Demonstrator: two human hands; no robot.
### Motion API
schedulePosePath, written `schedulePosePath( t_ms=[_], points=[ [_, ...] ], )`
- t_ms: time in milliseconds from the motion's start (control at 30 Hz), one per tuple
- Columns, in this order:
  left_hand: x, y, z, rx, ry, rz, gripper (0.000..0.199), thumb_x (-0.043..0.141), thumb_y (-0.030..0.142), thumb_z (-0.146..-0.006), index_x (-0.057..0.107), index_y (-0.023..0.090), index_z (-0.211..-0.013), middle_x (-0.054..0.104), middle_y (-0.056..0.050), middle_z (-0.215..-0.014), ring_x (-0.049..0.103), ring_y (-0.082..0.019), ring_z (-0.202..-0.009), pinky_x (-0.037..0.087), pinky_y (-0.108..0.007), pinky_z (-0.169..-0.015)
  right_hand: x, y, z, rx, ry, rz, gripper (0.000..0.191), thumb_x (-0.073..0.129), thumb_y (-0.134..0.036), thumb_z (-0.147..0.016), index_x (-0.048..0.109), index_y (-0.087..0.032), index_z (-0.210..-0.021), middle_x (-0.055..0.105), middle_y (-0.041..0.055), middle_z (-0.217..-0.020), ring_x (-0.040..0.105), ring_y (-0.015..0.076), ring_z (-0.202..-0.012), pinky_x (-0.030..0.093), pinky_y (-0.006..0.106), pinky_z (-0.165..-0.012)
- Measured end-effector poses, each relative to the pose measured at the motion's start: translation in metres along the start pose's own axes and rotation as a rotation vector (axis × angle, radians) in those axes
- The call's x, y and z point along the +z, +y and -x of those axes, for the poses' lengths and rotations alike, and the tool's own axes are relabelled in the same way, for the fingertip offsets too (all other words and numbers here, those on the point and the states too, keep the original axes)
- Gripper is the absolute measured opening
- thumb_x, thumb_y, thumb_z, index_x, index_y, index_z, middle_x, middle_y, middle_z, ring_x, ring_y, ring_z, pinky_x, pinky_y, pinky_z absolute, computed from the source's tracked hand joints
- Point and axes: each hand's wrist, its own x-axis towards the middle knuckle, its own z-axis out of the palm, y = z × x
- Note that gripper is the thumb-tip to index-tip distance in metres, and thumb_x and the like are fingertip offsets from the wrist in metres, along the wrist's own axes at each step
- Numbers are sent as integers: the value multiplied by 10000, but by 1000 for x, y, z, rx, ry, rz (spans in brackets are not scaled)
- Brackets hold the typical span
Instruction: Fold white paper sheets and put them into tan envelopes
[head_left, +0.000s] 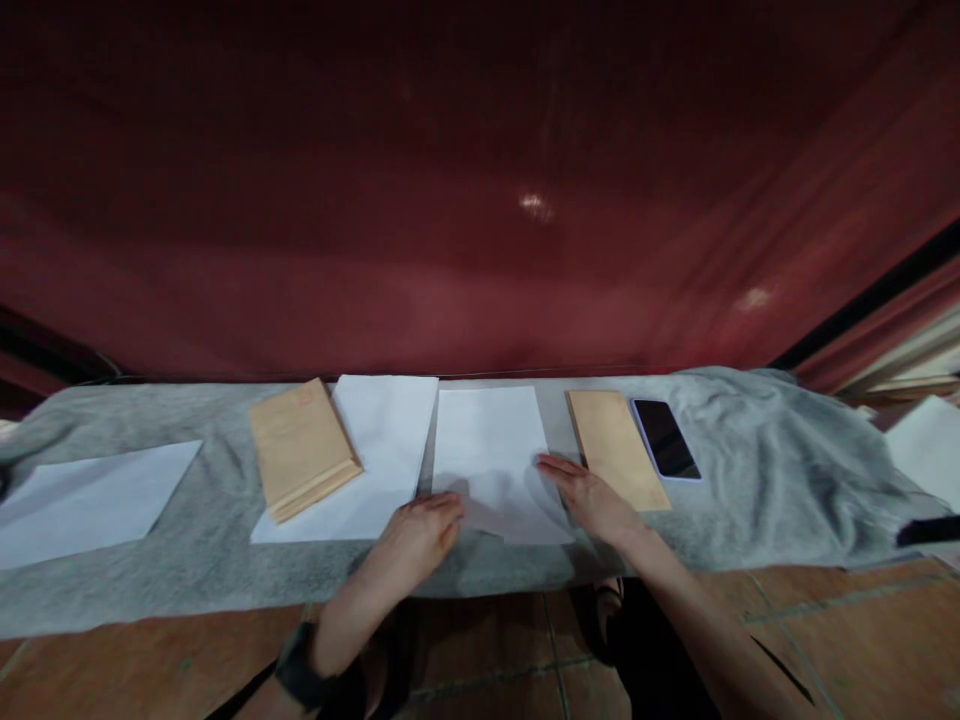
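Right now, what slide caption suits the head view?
Left hand and right hand at a white sheet, stacked brown envelopes to the left, phone to the right.

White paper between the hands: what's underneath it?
Grey cloth shows past its near edge, so cloth probably continues below the white paper, but whatever lies directly beneath is covered. The left hand and right hand also hide small parts of its sides.

place: makeshift paperwork spot, exact type unclear | red sheeting point(450, 250) beyond left grip point(426, 525) and right grip point(592, 497) | grey-cloth-covered table point(750, 480) beneath | brown tile floor point(862, 630) below | white paper point(487, 440) between grips
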Motion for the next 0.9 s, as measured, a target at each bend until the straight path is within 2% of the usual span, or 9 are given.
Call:
schedulePosePath(
  t_ms=[100, 200, 267, 367, 433, 567, 667, 767, 900],
  points=[
    [-19, -13, -7, -67, 194, 313, 217, 574, 319, -892, 769, 253, -961, 794, -24, -1042, 735, -215, -978, 560, -310, -909, -7, 0, 1, 17, 19, -141, 649, 421, 20, -857, 609, -259, -1411, 605, 18, -1475, 591, 180, -1338, 490, 377, -1147],
    [-29, -21, -16, -162, 310, 595, 295, 665, 486, -832, 734, 200, -849, 756, -8, -800, 699, -195, -763, 541, -271, -702, -8, -3, -3, 86, 39, -295, 441, 481, -146, -936, 684, -251, -1314, 687, 42, -1371, 670, 221, -1225, 539, 393, -1061],
    [-30, -23, -25, -212, 369, 741, 357, 698, 539, -783, 688, 182, -777, 713, 3, -712, 659, -174, -682, 513, -260, -642, -6, -4, -7, 175, 62, -391, 313, 506, -283, -968, 754, -228, -1152, 769, 63, -1184, 727, 249, -1062, 578, 392, -939],
    [-28, -25, -41, -224, 438, 891, 412, 732, 542, -744, 676, 171, -913, 757, -29, -859, 692, -195, -802, 544, -297, -747, -3, -4, -16, 278, 122, -536, 353, 497, -425, -969, 763, -196, -933, 779, 61, -879, 714, 239, -829, 567, 343, -750],
    [-24, -27, -53, -213, 428, 942, 507, 747, 531, -729, 649, 165, -1066, 771, -64, -995, 711, -224, -919, 557, -338, -822, -3, -2, -22, 308, 207, -610, 372, 499, -466, -945, 738, -186, -889, 749, 46, -807, 675, 216, -760, 534, 311, -690],
    [-8, -40, -69, -239, 369, 892, 455, 727, 460, -707, 628, 173, -1045, 758, -30, -844, 713, -215, -804, 551, -330, -741, -5, 3, -33, 358, 342, -627, 354, 519, -502, -896, 648, -204, -755, 658, 9, -674, 592, 176, -659, 462, 265, -605],
    [3, -48, -73, -284, 382, 741, 290, 637, 348, -762, 635, 194, -1008, 679, 40, -662, 646, -170, -624, 476, -269, -610, 0, 6, -36, 394, 353, -589, 330, 507, -502, -895, 599, -225, -740, 605, -11, -623, 554, 164, -613, 417, 251, -555],
    [6, -47, -73, -322, 373, 576, 298, 585, 252, -807, 637, 200, -1096, 647, 59, -631, 614, -158, -587, 426, -248, -583, 11, 9, -36, 415, 318, -496, 264, 505, -448, -891, 580, -235, -754, 602, -13, -619, 556, 161, -591, 405, 251, -548],
    [3, -38, -69, -381, 352, 360, 411, 572, 197, -862, 597, 192, -1272, 672, 42, -691, 632, -161, -643, 419, -245, -632, 22, 11, -33, 421, 299, -352, 207, 502, -377, -908, 629, -225, -970, 653, -3, -679, 627, 184, -644, 439, 261, -585]
  ],
)
